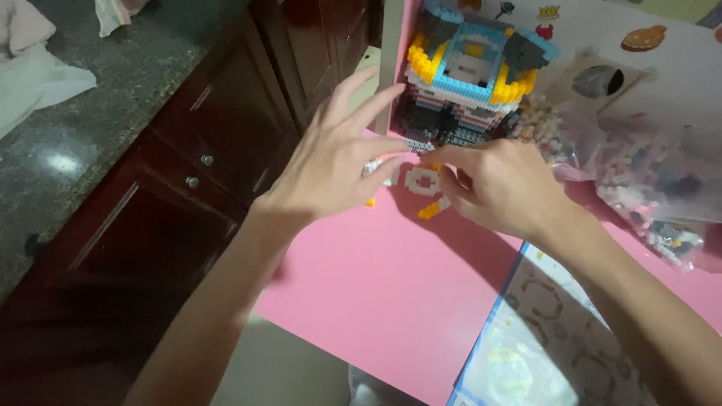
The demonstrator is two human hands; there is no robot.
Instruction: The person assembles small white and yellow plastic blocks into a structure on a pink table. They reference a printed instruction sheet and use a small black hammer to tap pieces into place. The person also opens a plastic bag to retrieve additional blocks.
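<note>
Where the pink desk [391, 278] meets the block figure [470, 71], both hands together on a small white piece [420, 182]. Left hand [331, 162] loose, fingers spread, tips touching it; right hand [500, 184] pinching it, just below the figure.

Home, likely a kitchen corner: dark wooden cabinets [188, 188] with small round knobs [206, 160] under a speckled stone counter [83, 113] with cloths [34, 71] on it. Beside them a pink child's desk [376, 278] with stickers [643, 37], a toy brick figure [470, 71], bags of small bricks [647, 180].
</note>
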